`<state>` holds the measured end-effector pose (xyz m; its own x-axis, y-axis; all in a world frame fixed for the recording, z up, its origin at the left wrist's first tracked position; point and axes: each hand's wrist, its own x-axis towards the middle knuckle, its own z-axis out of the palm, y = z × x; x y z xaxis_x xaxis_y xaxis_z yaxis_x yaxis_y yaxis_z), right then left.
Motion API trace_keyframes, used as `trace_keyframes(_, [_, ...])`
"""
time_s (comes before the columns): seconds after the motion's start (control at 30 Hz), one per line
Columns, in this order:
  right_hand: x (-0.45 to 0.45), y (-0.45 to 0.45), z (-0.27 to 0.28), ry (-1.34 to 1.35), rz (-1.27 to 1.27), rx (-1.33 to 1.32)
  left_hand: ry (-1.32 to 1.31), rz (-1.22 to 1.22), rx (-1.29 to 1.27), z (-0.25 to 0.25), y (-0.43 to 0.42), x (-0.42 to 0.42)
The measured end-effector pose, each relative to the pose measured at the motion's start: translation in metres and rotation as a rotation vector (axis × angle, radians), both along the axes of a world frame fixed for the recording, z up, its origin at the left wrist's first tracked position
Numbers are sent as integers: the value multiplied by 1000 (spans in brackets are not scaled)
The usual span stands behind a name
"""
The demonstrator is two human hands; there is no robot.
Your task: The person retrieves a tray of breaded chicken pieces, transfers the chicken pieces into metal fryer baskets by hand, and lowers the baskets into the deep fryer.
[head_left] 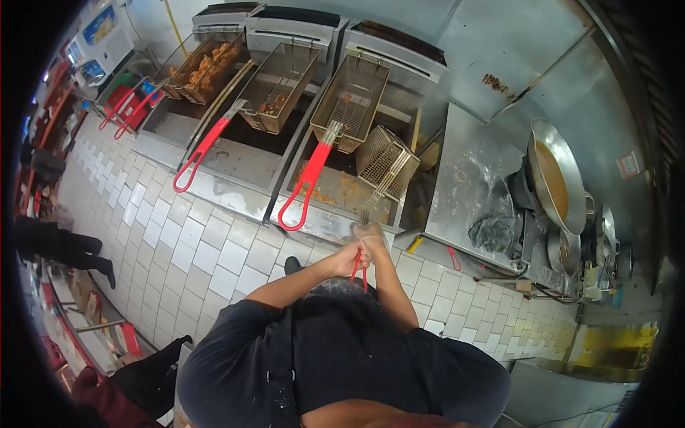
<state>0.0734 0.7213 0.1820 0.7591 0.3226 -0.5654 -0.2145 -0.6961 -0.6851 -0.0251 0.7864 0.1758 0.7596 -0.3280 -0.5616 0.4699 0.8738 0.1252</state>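
Both my hands grip the handle of a wire fryer basket (389, 162), close in front of my body. My right hand (369, 235) is closed around the handle's upper, metal part. Just below it, my left hand (347, 258) is wrapped round the red grip, whose looped end sticks out beneath. The basket is tilted over the right-hand fryer (328, 196), where brown crumbs lie. Beside it rests another fryer basket (349, 100) with a red handle, holding a few crumbs.
A third basket (282, 82) sits over the middle fryer. Baskets of fried food (210, 68) stand further left. To the right are a steel counter (464, 167) and a large tilted pan (553, 171) of brownish contents. Another person's legs (78, 246) show at left on the tiled floor (185, 250).
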Motion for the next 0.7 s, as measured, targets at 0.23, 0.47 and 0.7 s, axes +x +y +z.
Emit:
trace_keyframes(0.23, [-7, 2, -8, -337, 31, -67, 3, -178, 490, 22, -19, -15])
trace_keyframes(0.47, [-4, 3, -17, -682, -15, -33, -212, -98, 577, 25, -15, -19])
trace_keyframes(0.7, [-4, 13, 10, -584, -53, -55, -242, -47, 593, 37, -11, -27])
